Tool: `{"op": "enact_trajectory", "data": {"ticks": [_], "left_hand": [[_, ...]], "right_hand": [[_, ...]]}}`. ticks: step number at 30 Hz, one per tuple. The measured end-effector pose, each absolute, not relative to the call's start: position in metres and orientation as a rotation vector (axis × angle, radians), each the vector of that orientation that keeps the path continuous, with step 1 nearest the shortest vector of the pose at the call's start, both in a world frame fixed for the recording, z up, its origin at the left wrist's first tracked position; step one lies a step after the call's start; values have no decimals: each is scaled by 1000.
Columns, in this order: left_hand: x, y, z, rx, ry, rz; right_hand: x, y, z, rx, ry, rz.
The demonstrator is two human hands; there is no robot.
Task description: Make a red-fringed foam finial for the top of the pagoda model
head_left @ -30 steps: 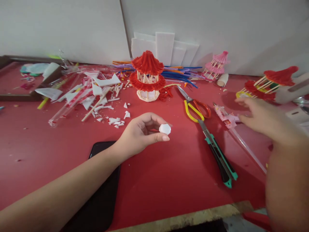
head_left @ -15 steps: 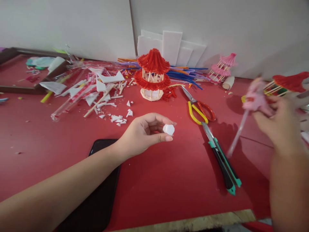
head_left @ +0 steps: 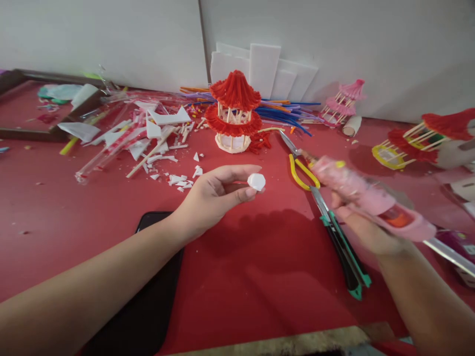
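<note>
Between thumb and fingers, my left hand (head_left: 218, 198) pinches a small white faceted foam piece (head_left: 256, 182) above the red table. My right hand (head_left: 365, 222) is wrapped round a pink glue gun (head_left: 359, 190), slightly blurred, whose nozzle points left toward the foam piece without touching it. A clear glue stick (head_left: 449, 254) sticks out of its rear. Beneath the nozzle lie scissors (head_left: 306, 173) with a yellow handle, and a green and black cutter (head_left: 345, 252) with its blade out. Behind my left hand stands a small red-roofed pavilion (head_left: 235, 111) made of sticks.
White offcuts (head_left: 148, 133) and plastic wrappers are heaped at the left, beside a brown frame (head_left: 37, 134). A black phone (head_left: 148, 296) lies under my left forearm. Foam sheets (head_left: 264, 69) lean on the wall. Another red-roofed model (head_left: 415, 138) lies at the right.
The glue gun has swung from the far right toward the middle in my right hand, its nozzle now pointing left. My left hand has risen slightly with the foam piece.
</note>
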State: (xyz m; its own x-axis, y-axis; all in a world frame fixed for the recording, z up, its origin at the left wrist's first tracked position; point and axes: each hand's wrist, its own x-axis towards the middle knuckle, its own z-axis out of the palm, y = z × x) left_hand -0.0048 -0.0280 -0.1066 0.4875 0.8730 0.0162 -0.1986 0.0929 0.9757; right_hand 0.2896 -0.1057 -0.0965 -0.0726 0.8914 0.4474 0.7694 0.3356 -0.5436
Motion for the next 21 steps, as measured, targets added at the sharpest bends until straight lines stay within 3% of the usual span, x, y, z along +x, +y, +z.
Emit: {"op": "enact_trajectory", "data": {"ticks": [12, 21], "left_hand": [[-3, -29, -105, 1441, 831, 949], [-3, -30, -103, 1480, 851, 925]], "right_hand": [[249, -104, -91, -1067, -2137, 92], [244, -102, -88, -1097, -2141, 116]]}}
